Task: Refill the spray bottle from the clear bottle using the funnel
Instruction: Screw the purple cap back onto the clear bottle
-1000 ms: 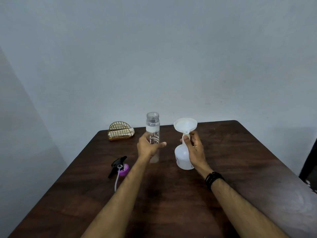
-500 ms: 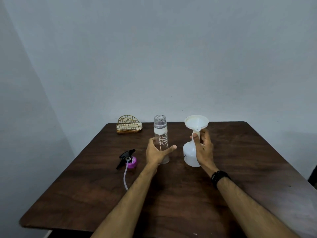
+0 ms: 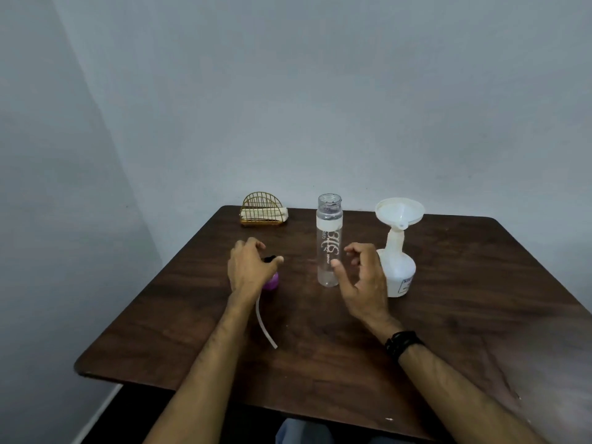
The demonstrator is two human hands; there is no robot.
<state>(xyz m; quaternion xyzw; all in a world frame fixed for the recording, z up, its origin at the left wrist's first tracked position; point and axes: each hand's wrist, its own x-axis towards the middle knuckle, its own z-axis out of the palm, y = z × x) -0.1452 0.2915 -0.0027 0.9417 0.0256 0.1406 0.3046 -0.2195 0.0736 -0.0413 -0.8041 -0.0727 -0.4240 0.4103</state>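
Clear plastic catches my eye first: the clear bottle [image 3: 328, 241] stands upright and uncapped mid-table, a white band under its threaded neck and pale looping script down its side that I can't read. Only a little liquid sits at its bottom. Just right of it stands the spray bottle [image 3: 398, 267], milky white with a bulbous base and slim neck; a small label low on its side has blue print too tiny to make out. The white funnel [image 3: 400, 210] sits in its neck, tilted.

My right hand [image 3: 363, 281] hovers between the two bottles, fingers loosely curled, holding nothing. It gripped the spray bottle's neck half a second ago and has let go. My left hand [image 3: 250, 269] has left the clear bottle and swung over to the spray head [image 3: 271, 281], its purple collar and curved white dip tube showing; whether I'm touching it, I can't tell.

A gold wire holder [image 3: 264, 210] sits at the far edge of the dark wood-grain table [image 3: 320, 363].
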